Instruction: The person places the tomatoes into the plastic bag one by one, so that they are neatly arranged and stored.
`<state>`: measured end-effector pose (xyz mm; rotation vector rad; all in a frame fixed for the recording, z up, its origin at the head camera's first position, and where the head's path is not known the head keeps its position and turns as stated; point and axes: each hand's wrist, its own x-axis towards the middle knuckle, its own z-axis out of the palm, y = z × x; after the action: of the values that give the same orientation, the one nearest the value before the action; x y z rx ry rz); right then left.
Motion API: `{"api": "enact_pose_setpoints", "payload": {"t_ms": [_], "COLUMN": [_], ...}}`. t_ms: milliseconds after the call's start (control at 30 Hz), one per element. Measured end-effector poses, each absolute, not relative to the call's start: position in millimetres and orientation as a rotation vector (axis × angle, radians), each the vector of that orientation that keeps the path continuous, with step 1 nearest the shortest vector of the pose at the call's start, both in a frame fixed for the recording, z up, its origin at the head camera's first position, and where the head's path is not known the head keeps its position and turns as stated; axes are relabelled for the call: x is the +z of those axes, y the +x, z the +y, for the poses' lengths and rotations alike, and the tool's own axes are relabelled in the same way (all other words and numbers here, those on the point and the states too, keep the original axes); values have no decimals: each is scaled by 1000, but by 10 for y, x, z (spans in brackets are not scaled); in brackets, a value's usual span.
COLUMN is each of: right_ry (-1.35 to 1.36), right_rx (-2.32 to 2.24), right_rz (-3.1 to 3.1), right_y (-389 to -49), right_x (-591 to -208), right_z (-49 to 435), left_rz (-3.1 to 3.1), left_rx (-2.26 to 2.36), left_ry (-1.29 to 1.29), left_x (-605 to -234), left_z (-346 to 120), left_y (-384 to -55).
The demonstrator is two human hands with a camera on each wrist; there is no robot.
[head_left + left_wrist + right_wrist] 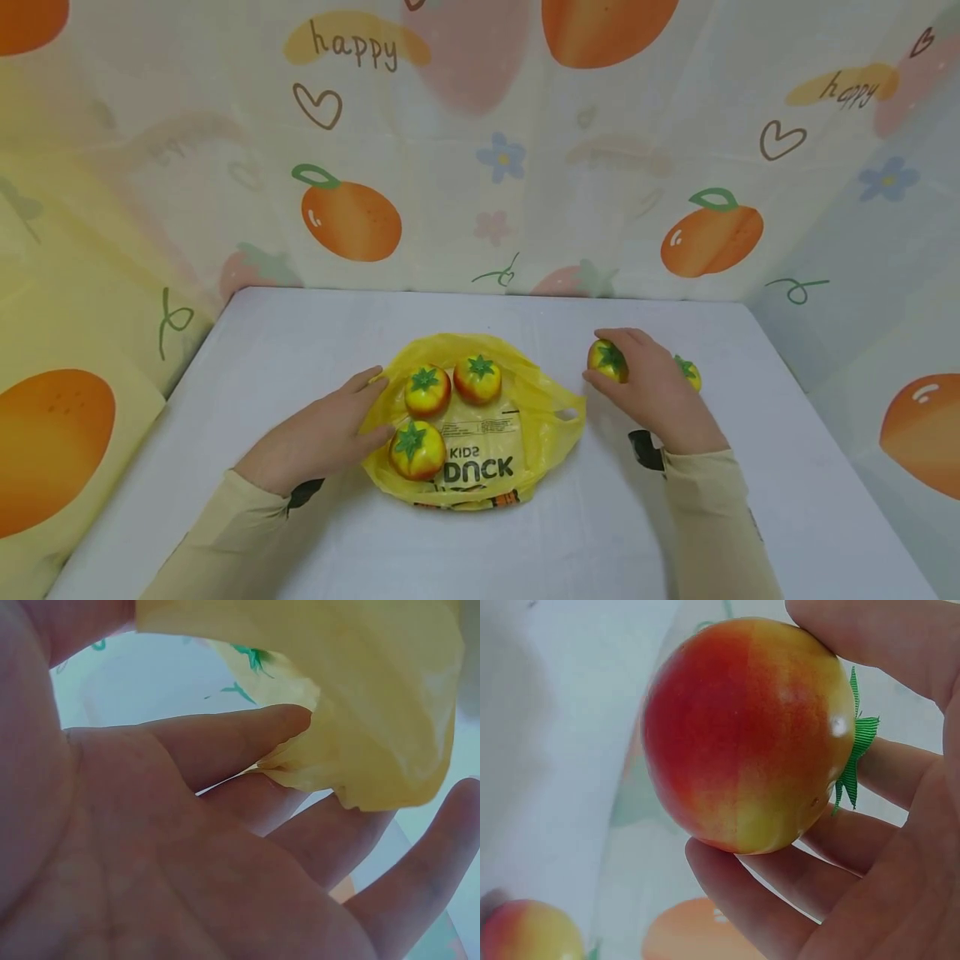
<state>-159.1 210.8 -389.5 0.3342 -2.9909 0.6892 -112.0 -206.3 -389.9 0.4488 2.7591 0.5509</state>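
Observation:
My right hand (656, 387) grips a red-and-yellow toy tomato (742, 739) with a green leafy top, between thumb and fingertips, right of the bag. A yellow plastic bag (551, 429) lies spread on the table, printed "KIDS DUCK". On it sit three similar toy tomatoes, one at the upper left (427, 391), one at the upper right (477, 380) and one at the lower left (417, 451). My left hand (326, 433) touches the bag's left rim with fingers extended. In the left wrist view the yellow plastic (382, 705) drapes over those fingers, hiding some tips.
Another toy tomato (688, 372) stands behind the right hand, partly hidden by it. The white table (600, 533) is enclosed by a fruit-patterned cloth (450, 192) at the back and both sides. Dark straps (647, 450) show at the wrists.

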Motion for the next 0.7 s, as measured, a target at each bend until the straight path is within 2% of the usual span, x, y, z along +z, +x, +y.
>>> {"api": "enact_pose_setpoints", "payload": {"t_ms": [700], "right_ry": [712], "right_rx": [800], "right_rz": [-2825], "right_y": [-1283], "right_x": [-3650], "right_z": [1641], "left_rz": [2746], "left_rx": [541], "left_ry": [449], "left_x": [-3917], "left_z": [-2065], "left_y": [-1114]}}
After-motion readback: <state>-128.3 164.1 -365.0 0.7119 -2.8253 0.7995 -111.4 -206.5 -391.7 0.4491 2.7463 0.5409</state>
